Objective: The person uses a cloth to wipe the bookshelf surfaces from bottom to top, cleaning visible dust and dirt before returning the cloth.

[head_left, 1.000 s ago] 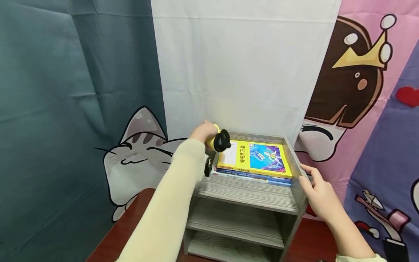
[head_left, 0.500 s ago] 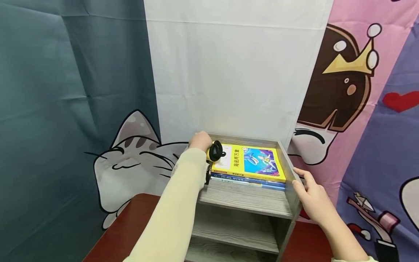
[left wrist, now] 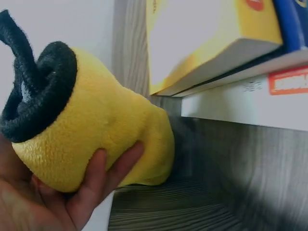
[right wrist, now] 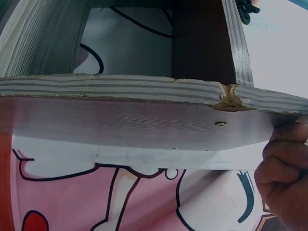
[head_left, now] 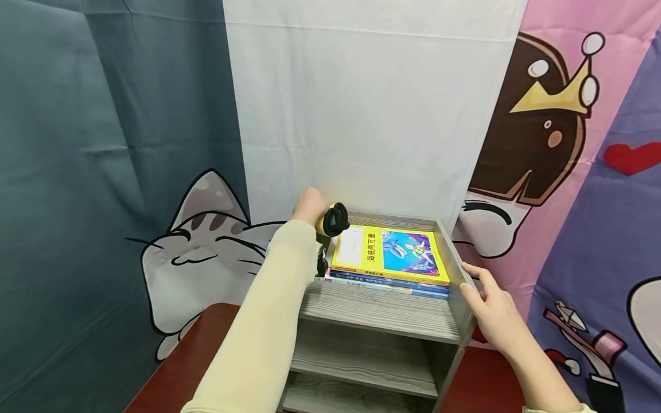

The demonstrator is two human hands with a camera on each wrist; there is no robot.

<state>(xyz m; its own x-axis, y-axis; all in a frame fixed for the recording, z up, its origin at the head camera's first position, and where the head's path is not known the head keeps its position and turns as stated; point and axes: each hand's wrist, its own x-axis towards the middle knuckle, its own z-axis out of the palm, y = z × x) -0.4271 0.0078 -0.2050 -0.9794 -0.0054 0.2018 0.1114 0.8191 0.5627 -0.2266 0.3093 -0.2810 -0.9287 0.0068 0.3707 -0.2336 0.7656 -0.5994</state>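
Observation:
My left hand (head_left: pixel 310 205) holds a bunched yellow cleaning cloth (left wrist: pixel 115 115) with black edging and a black loop. In the left wrist view its fingers wrap the fuzzy cloth from below. The cloth is over the left end of a grey wood-grain shelf unit (head_left: pixel 382 312), beside a stack of books. On top of the stack lies a yellow book (head_left: pixel 392 252) with a blue picture; blue and white books (head_left: pixel 387 285) lie under it. My right hand (head_left: pixel 498 315) grips the top edge of the unit's right side panel (head_left: pixel 454 269), fingers bent against its outer face.
Two lower shelves (head_left: pixel 361 355) show under the top one. The unit stands on a reddish-brown table (head_left: pixel 206 338). White cloth (head_left: pixel 372 115) hangs behind it, with a cartoon cat curtain (head_left: pixel 201 246) at left and a pink printed one (head_left: pixel 558 155) at right.
My left hand dipped at the shelf's left end and has risen slightly again with the cloth. My right hand has stayed on the side panel. The head view has shifted a little.

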